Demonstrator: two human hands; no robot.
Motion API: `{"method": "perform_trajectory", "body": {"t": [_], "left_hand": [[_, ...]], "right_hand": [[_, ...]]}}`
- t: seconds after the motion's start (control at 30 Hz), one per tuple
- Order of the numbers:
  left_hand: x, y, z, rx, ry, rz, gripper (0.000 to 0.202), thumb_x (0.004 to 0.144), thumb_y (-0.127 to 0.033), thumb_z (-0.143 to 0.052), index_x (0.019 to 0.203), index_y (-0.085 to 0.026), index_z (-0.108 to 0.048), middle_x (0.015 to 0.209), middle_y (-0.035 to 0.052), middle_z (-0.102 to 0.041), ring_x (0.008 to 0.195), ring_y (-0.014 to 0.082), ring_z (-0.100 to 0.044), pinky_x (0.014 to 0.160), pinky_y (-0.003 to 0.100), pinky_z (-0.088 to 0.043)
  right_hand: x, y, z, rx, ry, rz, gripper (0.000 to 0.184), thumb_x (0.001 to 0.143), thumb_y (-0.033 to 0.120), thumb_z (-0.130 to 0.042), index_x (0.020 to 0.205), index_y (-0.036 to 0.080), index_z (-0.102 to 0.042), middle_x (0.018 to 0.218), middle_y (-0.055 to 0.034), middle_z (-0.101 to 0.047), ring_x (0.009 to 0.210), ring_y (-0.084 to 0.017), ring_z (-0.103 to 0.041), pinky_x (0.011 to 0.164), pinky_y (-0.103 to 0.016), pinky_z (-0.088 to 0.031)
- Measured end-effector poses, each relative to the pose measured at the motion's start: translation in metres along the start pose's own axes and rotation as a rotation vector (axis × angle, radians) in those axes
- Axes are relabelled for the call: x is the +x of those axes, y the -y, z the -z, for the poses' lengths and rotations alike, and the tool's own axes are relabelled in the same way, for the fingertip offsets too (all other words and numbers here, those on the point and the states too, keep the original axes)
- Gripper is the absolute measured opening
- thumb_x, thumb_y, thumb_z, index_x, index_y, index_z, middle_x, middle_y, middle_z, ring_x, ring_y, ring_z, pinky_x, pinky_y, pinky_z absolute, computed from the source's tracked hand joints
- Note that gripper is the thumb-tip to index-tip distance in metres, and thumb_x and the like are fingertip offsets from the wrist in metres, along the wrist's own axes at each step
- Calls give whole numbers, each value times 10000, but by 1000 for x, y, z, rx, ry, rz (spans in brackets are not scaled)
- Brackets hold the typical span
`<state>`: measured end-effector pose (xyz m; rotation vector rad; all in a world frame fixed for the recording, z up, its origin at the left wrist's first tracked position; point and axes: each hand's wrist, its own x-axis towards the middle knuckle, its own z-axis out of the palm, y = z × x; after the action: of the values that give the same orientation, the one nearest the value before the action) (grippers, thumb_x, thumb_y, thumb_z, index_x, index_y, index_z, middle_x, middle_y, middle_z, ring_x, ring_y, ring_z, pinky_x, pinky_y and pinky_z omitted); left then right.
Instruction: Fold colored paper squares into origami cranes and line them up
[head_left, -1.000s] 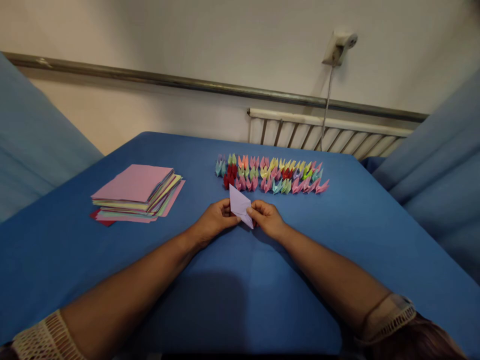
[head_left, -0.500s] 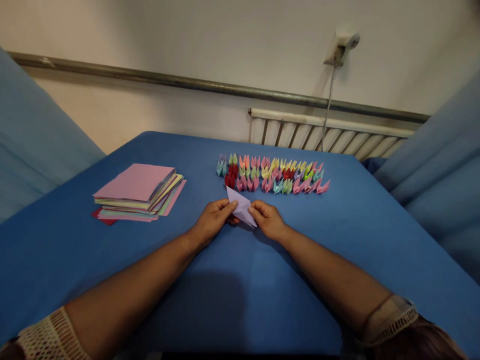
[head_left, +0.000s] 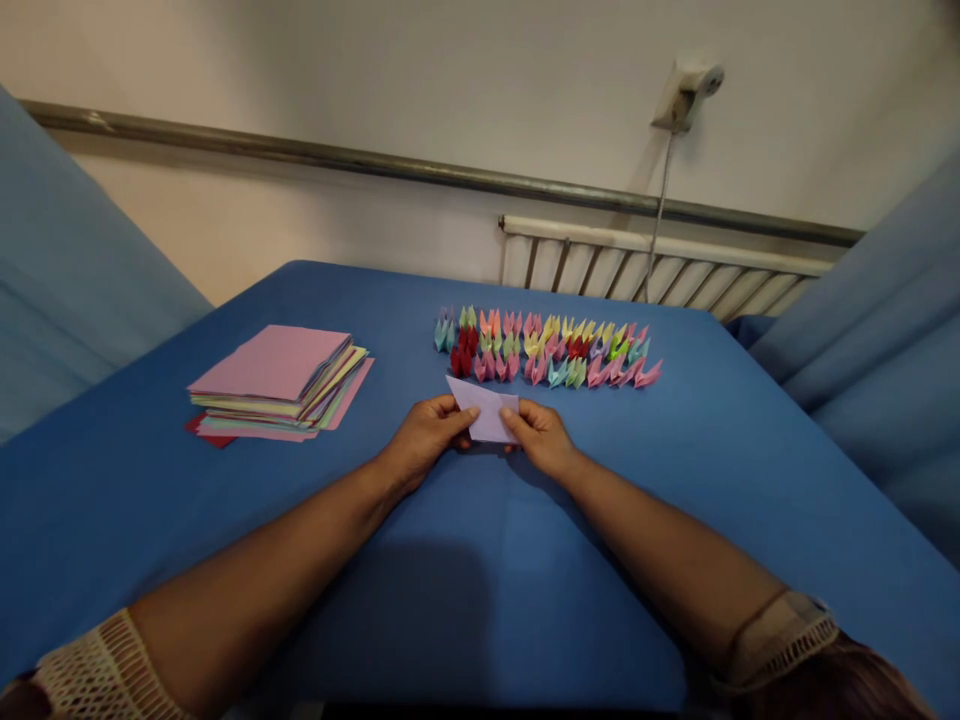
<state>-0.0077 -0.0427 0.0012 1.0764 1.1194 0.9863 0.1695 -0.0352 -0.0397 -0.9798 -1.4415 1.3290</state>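
Note:
A small lilac sheet of folded paper lies low over the blue table, held between both hands. My left hand pinches its left edge with thumb and fingers closed. My right hand pinches its right side the same way. Just beyond the paper stand rows of several small folded paper figures in pink, yellow, green, red and blue.
A stack of coloured paper squares, pink on top, lies to the left on the table. Blue fabric rises at both sides. A white radiator and a metal rail run along the wall behind.
The lilac paper has tilted down from an upright angle to lie flatter and wider between the hands. Both hands stayed nearly in place.

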Motion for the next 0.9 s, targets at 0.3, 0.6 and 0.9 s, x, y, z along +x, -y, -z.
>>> {"method": "perform_trajectory", "body": {"t": [0.3,0.6,0.9], "left_hand": [[0,-6,1,-172,-57,52,405,612,-267,-850,953,-140,-673,851,43,-706,712,130,-640,595,207,-474],[5,-5,7,-221,-156,31,329,600,-238,-851,854,-127,-674,828,38,-691,696,111,-626,599,188,-501],[4,-7,6,-251,-172,70,304,593,-208,-844,841,-132,-685,825,36,-689,696,112,-628,601,188,-503]], "right_hand": [[3,14,7,165,38,-63,507,809,667,-551,721,170,-605,549,1,-605,461,-100,-528,456,-228,-373],[-2,19,9,182,119,-20,362,787,522,-664,862,172,-611,770,-24,-678,580,-105,-601,541,-238,-415],[1,12,6,138,99,-27,329,760,485,-691,861,187,-594,743,-13,-669,564,-112,-591,532,-248,-417]]}}
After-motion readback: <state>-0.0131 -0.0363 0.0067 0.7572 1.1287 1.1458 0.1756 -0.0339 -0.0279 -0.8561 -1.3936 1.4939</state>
